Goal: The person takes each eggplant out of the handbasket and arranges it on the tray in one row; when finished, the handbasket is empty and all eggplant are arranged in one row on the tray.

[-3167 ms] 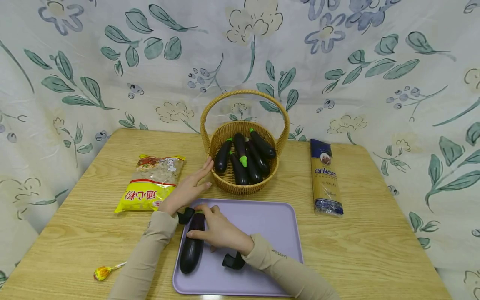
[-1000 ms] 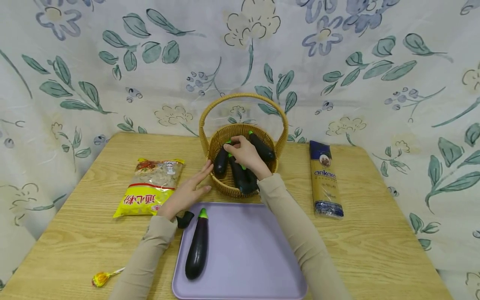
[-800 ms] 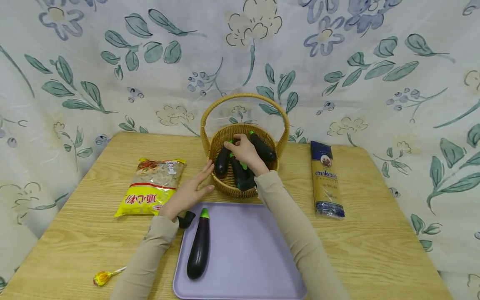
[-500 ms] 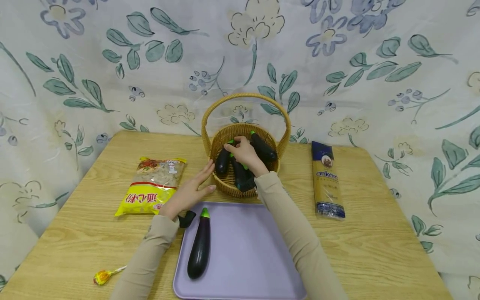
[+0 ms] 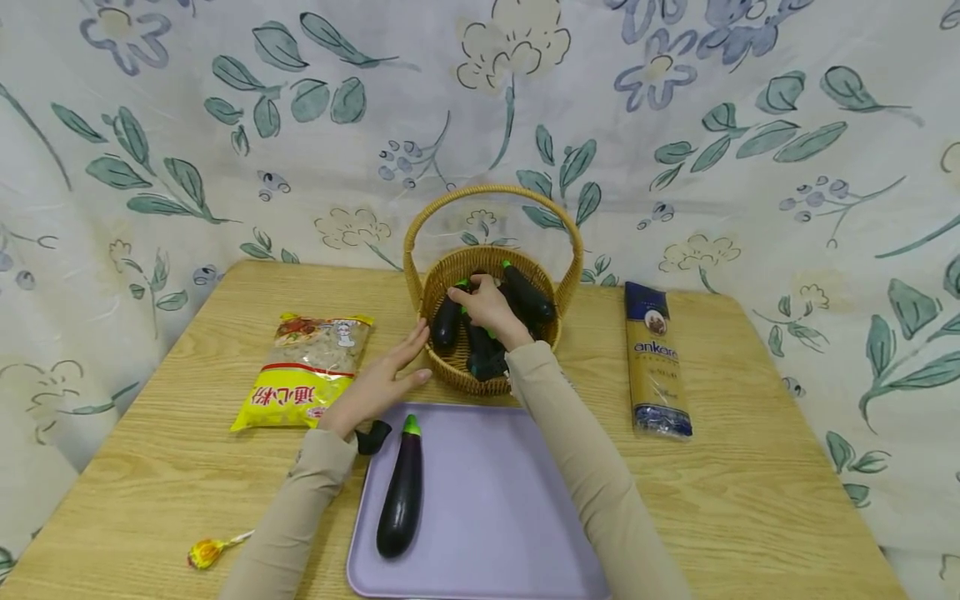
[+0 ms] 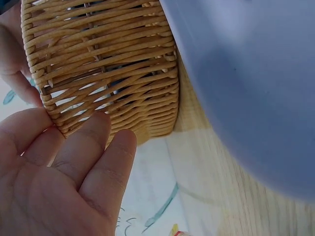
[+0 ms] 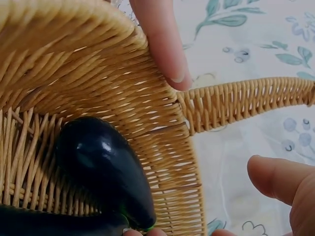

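Note:
A wicker basket (image 5: 480, 383) holding several dark eggplants stands at the back of the table. My left hand (image 5: 375, 387) touches its left rim with extended fingers; the left wrist view shows these fingertips at the wicker (image 6: 98, 64). My right hand (image 5: 491, 308) reaches inside the basket and covers part of the eggplants. In the right wrist view, its thumb (image 7: 275, 179) is apart from the eggplant (image 7: 106, 162), while two fingertips show at that eggplant's stem end, at the lower edge. One eggplant (image 5: 401, 500) lies on the purple tray (image 5: 502, 500), green stem toward the basket.
A yellow bag of pasta (image 5: 303, 371) lies left of the basket. Toward the front left is a lollipop (image 5: 206, 552) in a yellow wrapper. A spaghetti pack (image 5: 656, 358) lies on the right. The basket's tall handle (image 5: 491, 188) arches over the right hand.
My right hand has let go of the eggplant on the tray and moved up into the basket, shifting only slightly over the last second. The left hand keeps its place at the rim.

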The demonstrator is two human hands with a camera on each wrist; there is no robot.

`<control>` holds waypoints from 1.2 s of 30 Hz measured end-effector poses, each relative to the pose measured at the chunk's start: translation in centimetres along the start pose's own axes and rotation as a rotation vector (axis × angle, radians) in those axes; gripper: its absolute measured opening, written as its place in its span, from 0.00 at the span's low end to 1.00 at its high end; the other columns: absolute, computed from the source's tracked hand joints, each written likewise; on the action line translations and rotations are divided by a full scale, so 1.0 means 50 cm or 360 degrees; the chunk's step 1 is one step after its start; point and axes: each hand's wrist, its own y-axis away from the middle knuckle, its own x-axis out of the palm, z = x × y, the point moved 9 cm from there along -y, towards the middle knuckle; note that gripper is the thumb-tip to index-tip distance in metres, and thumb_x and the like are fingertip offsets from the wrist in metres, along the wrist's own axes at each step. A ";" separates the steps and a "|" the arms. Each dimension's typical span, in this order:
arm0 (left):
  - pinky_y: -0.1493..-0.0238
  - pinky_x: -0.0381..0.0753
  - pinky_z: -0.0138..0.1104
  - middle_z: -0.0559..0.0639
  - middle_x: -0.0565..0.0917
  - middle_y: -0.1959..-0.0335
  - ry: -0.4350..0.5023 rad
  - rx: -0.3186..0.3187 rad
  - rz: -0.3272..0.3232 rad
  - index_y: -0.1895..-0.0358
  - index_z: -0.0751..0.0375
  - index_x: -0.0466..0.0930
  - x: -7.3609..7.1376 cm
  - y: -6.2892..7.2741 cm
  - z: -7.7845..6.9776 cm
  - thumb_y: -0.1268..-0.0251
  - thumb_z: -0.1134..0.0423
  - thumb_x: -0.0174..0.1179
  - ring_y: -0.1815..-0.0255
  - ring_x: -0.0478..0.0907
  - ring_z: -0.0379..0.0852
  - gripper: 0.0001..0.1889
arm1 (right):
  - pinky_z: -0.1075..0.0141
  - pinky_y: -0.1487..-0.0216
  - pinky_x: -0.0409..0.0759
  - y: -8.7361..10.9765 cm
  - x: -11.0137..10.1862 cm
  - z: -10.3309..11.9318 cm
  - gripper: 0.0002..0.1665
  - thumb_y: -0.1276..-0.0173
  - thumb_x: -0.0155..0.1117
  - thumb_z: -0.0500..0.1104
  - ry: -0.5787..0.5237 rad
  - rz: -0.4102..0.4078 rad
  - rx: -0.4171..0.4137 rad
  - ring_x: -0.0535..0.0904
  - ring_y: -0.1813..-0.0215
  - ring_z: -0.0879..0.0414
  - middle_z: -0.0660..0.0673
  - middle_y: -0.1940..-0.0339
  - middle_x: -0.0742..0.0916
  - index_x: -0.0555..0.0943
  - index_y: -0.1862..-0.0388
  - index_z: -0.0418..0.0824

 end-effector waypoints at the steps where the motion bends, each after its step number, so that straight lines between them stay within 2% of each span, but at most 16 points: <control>1: 0.27 0.55 0.59 0.47 0.43 0.19 0.0000 0.0000 0.0002 0.22 0.57 0.47 -0.001 0.001 0.000 0.27 0.54 0.52 0.22 0.50 0.59 0.36 | 0.52 0.36 0.76 -0.001 0.001 -0.001 0.41 0.26 0.53 0.54 -0.0006 -0.0005 -0.0005 0.71 0.32 0.41 0.34 0.26 0.64 0.51 0.23 0.39; 7: 0.28 0.55 0.62 0.46 0.42 0.19 0.0000 -0.0010 0.0005 0.22 0.55 0.46 -0.001 0.006 0.004 0.26 0.53 0.51 0.22 0.49 0.61 0.36 | 0.52 0.36 0.76 -0.008 0.005 -0.006 0.41 0.26 0.53 0.54 -0.0005 -0.0030 -0.0005 0.71 0.32 0.42 0.34 0.26 0.65 0.51 0.23 0.39; 13: 0.27 0.55 0.61 0.46 0.43 0.19 0.0007 -0.0007 -0.0012 0.22 0.55 0.46 0.000 0.007 0.007 0.26 0.54 0.52 0.22 0.49 0.60 0.36 | 0.52 0.37 0.77 -0.015 0.012 -0.010 0.42 0.26 0.53 0.54 -0.0012 -0.0038 0.0001 0.71 0.32 0.43 0.34 0.28 0.67 0.50 0.23 0.38; 17: 0.27 0.54 0.60 0.47 0.42 0.19 0.0030 0.0005 -0.0006 0.22 0.56 0.46 0.002 0.007 0.005 0.26 0.52 0.51 0.21 0.48 0.59 0.36 | 0.52 0.38 0.77 -0.019 0.015 -0.009 0.42 0.26 0.54 0.53 0.0000 -0.0045 -0.0006 0.71 0.32 0.43 0.34 0.29 0.68 0.50 0.23 0.38; 20: 0.27 0.54 0.60 0.47 0.42 0.19 0.0043 0.0010 0.0000 0.22 0.56 0.46 0.002 0.007 0.004 0.26 0.51 0.50 0.21 0.48 0.59 0.36 | 0.52 0.36 0.76 -0.022 0.018 -0.008 0.42 0.26 0.54 0.54 0.0030 -0.0049 -0.0009 0.71 0.32 0.42 0.33 0.28 0.68 0.50 0.23 0.37; 26: 0.27 0.53 0.60 0.47 0.42 0.19 0.0046 0.0010 -0.0010 0.22 0.56 0.46 -0.002 0.007 0.003 0.26 0.55 0.51 0.21 0.47 0.59 0.35 | 0.51 0.32 0.71 -0.030 0.025 -0.006 0.43 0.27 0.55 0.54 0.0092 -0.0043 -0.0032 0.71 0.32 0.41 0.31 0.29 0.69 0.51 0.24 0.36; 30: 0.27 0.54 0.60 0.47 0.42 0.19 0.0029 0.0014 -0.0008 0.22 0.55 0.46 -0.002 0.006 0.002 0.26 0.51 0.50 0.21 0.48 0.60 0.36 | 0.52 0.34 0.74 -0.034 0.027 -0.007 0.43 0.27 0.55 0.54 0.0051 -0.0036 -0.0026 0.74 0.35 0.40 0.31 0.29 0.69 0.50 0.24 0.36; 36: 0.27 0.54 0.60 0.45 0.42 0.19 0.0040 0.0015 -0.0003 0.22 0.54 0.46 -0.001 0.003 -0.004 0.26 0.53 0.51 0.21 0.49 0.59 0.35 | 0.53 0.37 0.77 -0.040 0.029 -0.010 0.45 0.27 0.55 0.55 0.0010 -0.0030 0.0000 0.72 0.33 0.40 0.32 0.26 0.65 0.49 0.23 0.36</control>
